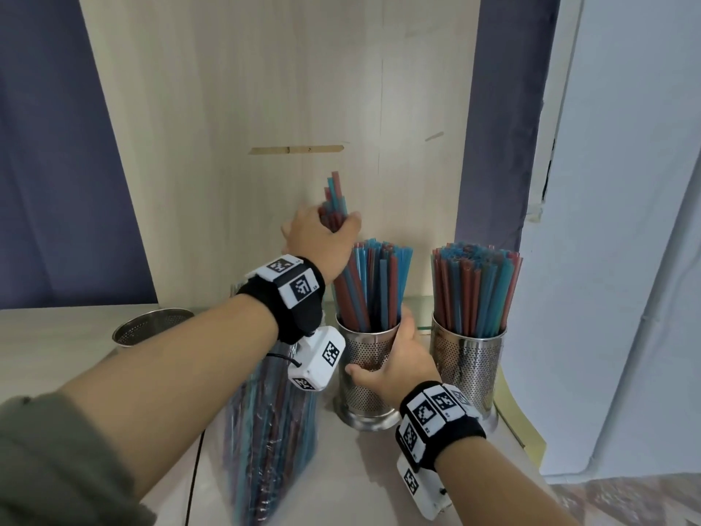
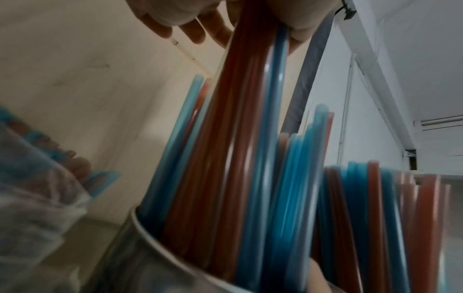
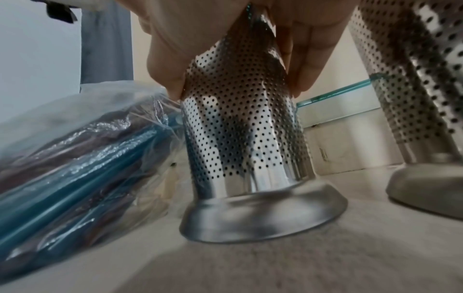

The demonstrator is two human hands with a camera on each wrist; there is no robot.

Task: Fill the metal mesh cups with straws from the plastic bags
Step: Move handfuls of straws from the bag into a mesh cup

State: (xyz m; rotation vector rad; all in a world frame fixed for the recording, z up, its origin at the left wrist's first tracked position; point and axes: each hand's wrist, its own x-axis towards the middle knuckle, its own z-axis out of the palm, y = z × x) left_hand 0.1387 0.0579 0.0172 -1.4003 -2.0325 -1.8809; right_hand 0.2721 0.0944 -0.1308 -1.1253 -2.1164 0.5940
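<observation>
Straws [image 1: 333, 201] clutched in left hand [image 1: 320, 237] fingers; right hand [image 1: 394, 364] grasping mesh cup [image 1: 364, 389]

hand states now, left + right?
Left hand: closed, gripping a bunch of straws.
Right hand: closed around the middle mesh cup.

- Three mesh cups stand on the worktop [image 1: 379, 472] before the back panel [image 1: 265, 108].
- The middle cup [image 1: 370, 358] stands just left of the right cup [image 1: 468, 368], which is near the worktop's right edge; both hold upright straws.
- The left cup [image 1: 146, 328] stands well apart, toward the left rear.
- A plastic bag of straws [image 1: 271, 430] lies just left of the middle cup, running toward the front edge.
- A bundle of straws [image 1: 335, 203] stands above the middle cup's left side, its lower ends inside the cup.
</observation>
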